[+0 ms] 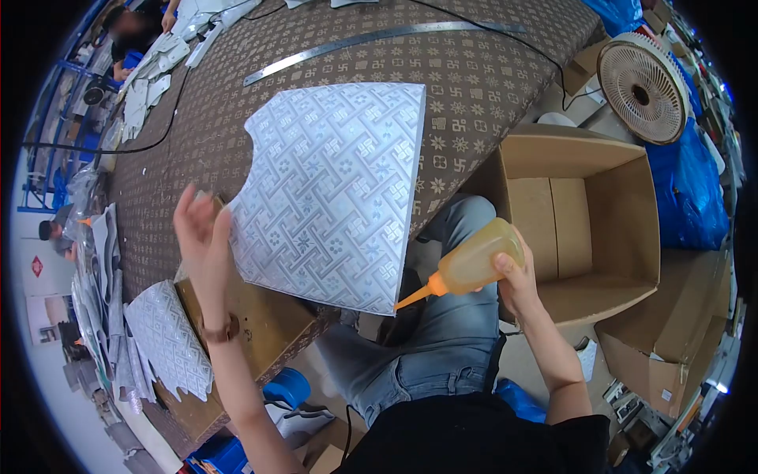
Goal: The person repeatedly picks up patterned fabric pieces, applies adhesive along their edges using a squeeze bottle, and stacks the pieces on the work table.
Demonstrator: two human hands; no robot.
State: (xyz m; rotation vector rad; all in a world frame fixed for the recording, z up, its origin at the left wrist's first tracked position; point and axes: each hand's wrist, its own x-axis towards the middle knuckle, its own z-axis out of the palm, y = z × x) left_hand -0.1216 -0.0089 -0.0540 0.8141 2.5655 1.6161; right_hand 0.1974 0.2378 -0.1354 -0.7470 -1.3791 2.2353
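A pale silver-blue patterned panel point(335, 197) with a curved notch on its left lies over the front edge of the cloth-covered table. My right hand point(517, 276) is wrapped round a squeeze bottle point(479, 257) of yellowish liquid. The bottle tilts down to the left, and its orange nozzle tip meets the panel's lower right corner. Beside the panel's left edge, my left hand point(204, 241) is raised with its fingers apart. The thumb is close to that edge; whether it touches cannot be made out.
A metal ruler point(379, 43) lies across the brown patterned table point(466, 87). An open cardboard box point(580, 229) stands at the right, near a fan point(643, 91). More patterned pieces point(167, 336) lie at the lower left. A black cable crosses the table, and other people are at the far left.
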